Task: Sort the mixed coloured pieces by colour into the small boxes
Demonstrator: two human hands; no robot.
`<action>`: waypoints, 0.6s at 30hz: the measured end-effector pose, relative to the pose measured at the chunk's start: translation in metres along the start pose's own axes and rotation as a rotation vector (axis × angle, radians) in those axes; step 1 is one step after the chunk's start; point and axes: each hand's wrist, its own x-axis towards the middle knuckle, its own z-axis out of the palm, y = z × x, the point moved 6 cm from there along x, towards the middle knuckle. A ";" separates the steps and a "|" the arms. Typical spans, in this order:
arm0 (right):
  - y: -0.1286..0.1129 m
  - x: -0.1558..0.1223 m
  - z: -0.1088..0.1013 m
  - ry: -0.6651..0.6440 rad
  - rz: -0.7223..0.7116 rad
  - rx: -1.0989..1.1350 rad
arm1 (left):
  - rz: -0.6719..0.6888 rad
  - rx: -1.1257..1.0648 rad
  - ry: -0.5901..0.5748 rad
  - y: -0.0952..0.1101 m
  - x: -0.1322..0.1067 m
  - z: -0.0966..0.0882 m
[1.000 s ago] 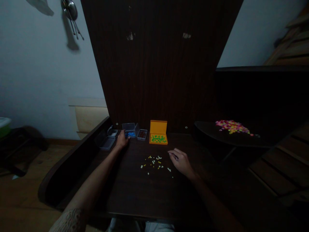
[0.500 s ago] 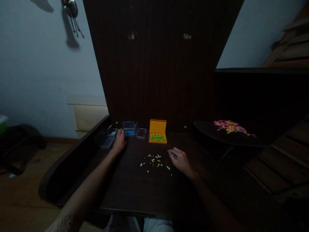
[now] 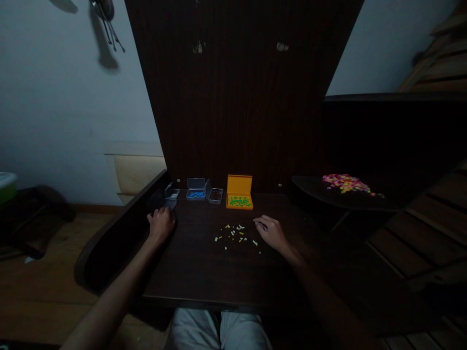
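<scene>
My left hand [image 3: 161,223] rests at the left edge of the dark table [image 3: 204,272], fingers curled over a clear lidded box [image 3: 165,203] that it partly hides. My right hand [image 3: 270,232] lies on the table beside several small yellow and white pieces [image 3: 235,236], fingers loosely curled with fingertips together; whether they hold anything is too dark to see. Behind them stand a clear box with blue pieces [image 3: 197,189], a small clear box with dark red pieces [image 3: 216,195] and an open orange box with green pieces [image 3: 239,193].
A tall dark wooden panel [image 3: 241,92] rises behind the table. A lower dark shelf [image 3: 328,197] at the right carries a heap of pink and yellow pieces [image 3: 345,183]. Wooden floor lies to the left, wooden slats to the right.
My left hand has drawn back from the box with blue pieces toward the left edge of the table, near the clear box. My right hand has stayed put.
</scene>
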 end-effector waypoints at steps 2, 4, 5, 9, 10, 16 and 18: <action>0.001 -0.001 0.001 -0.003 0.007 0.004 | -0.007 -0.016 -0.018 -0.002 -0.002 -0.001; 0.002 -0.001 0.002 -0.014 0.011 0.012 | -0.020 -0.032 -0.033 -0.005 -0.006 -0.002; 0.002 -0.001 0.002 -0.023 0.015 0.018 | -0.025 -0.041 -0.030 -0.006 -0.008 -0.003; 0.002 0.001 -0.001 -0.117 0.031 0.095 | 0.026 -0.122 0.126 -0.008 -0.018 -0.015; 0.002 0.000 -0.002 -0.159 0.035 0.123 | 0.055 -0.156 0.185 -0.008 -0.021 -0.020; -0.007 -0.020 -0.013 -0.407 0.056 0.281 | 0.184 -0.405 0.424 0.014 -0.035 -0.051; -0.011 -0.029 -0.016 -0.457 0.037 0.284 | 0.229 -0.490 0.425 0.030 -0.036 -0.059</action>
